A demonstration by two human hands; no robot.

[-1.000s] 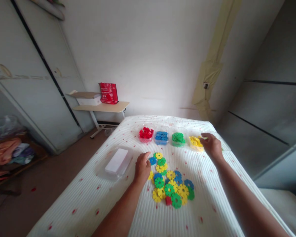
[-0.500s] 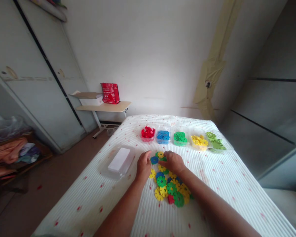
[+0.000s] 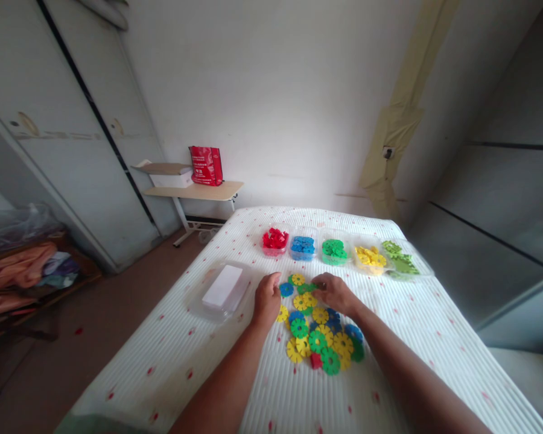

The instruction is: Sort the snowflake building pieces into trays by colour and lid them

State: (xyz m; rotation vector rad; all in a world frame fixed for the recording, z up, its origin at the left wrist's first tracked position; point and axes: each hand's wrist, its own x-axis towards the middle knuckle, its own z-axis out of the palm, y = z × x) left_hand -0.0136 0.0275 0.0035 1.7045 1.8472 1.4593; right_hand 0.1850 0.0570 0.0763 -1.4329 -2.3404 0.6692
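Observation:
A heap of flat gear-shaped discs (image 3: 322, 337) in yellow, green, blue and red lies on the white bedspread (image 3: 271, 386). My left hand (image 3: 266, 299) rests at the heap's left edge, fingers curled, thumb beside a blue disc (image 3: 286, 290). My right hand (image 3: 336, 292) sits at the heap's far end, fingertips pinched on a green disc (image 3: 306, 288). Behind stand clear tubs holding red discs (image 3: 274, 239), blue discs (image 3: 303, 245), green discs (image 3: 333, 249), yellow discs (image 3: 370, 258) and light green pieces (image 3: 400, 263).
A clear lidded box with a white block (image 3: 223, 289) lies left of my left hand. Beyond the bed stands a small table (image 3: 194, 191) with a red bag (image 3: 205, 166) and a carton. Clothes (image 3: 18, 274) pile up at the left, by grey wardrobe doors.
My right hand came back from the yellow tub to the heap and now pinches a green disc at its far end. My left hand has stayed beside the blue disc.

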